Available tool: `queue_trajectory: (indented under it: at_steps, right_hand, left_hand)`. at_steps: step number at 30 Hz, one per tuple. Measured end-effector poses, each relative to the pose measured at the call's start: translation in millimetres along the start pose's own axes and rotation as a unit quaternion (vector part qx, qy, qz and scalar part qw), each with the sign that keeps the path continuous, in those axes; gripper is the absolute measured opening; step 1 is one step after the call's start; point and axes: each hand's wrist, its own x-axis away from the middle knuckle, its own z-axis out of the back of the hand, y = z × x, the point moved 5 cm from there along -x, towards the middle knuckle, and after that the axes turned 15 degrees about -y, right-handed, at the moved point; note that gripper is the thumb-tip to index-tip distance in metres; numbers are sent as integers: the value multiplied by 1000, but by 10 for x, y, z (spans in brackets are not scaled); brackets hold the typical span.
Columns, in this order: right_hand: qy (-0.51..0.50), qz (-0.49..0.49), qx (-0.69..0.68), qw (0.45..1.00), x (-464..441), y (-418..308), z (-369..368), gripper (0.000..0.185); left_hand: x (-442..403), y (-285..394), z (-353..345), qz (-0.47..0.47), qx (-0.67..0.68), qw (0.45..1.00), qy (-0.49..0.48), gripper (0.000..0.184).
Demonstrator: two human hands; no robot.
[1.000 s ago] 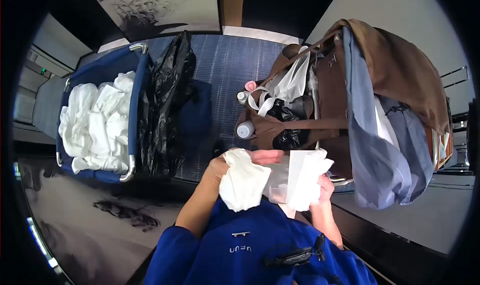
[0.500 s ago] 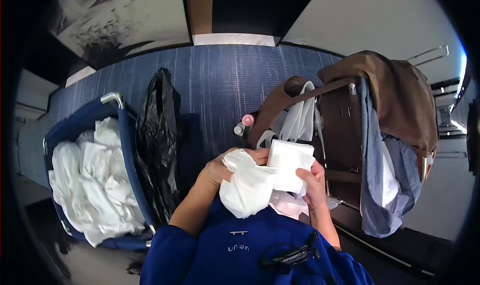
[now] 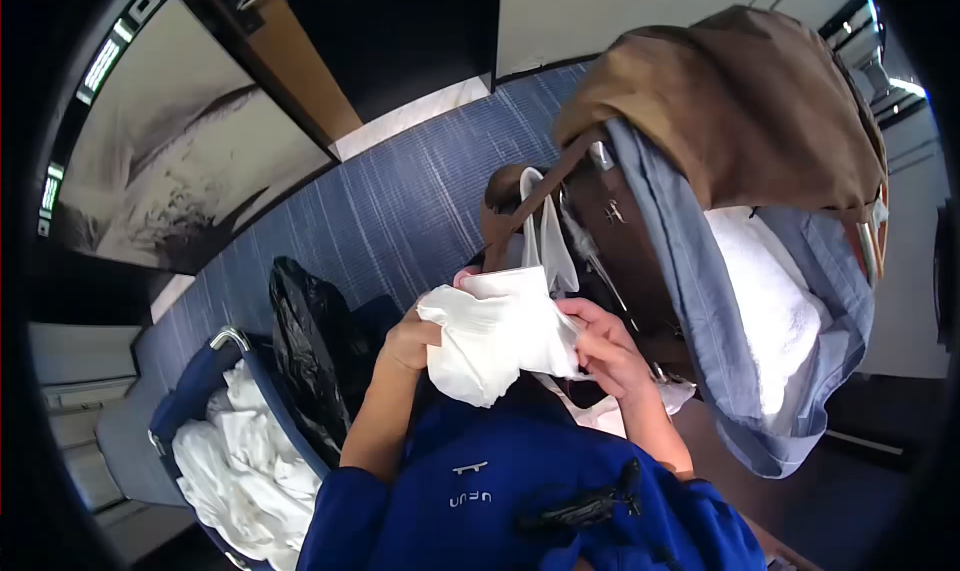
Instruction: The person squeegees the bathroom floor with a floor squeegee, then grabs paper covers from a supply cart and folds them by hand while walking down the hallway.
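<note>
My left hand (image 3: 408, 341) is closed on a crumpled white cloth or paper (image 3: 472, 356) that hangs in front of my chest. Its fingers are partly hidden behind the white material. A flat white stack (image 3: 510, 283) shows just above, overlapping the crumpled piece. My right hand (image 3: 612, 351) grips the right edge of the white material with thumb and fingers. Below that hand lies a thin, see-through plastic piece (image 3: 682, 396).
A blue-framed cart (image 3: 285, 411) with white linens (image 3: 250, 471) stands lower left, beside a black plastic bag (image 3: 310, 341). On the right, a brown cart cover (image 3: 740, 111) and blue-grey bag (image 3: 670, 241) surround a white towel (image 3: 765, 311). Patterned blue carpet (image 3: 400, 201) lies ahead.
The view has turned, bringing the right cart closer and the left cart lower. My hands have brought the stack and crumpled piece together so they overlap.
</note>
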Motion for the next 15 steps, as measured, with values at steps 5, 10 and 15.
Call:
queue_trajectory:
  at_steps: [5,10,15]
  right_hand:
    - [151,65,49,985,14,-86,198,18]
    - [273,117,126,947,-362,-291,190,11]
    - [381,169,277,866,-1022,-549,142,15]
  left_hand:
    - [-329,426,-88,54,-101,993,-8,55]
    - [-785,949,-35,141,-231,963,-13,53]
    - [-1409,1508,311,225,-328,914,-84,53]
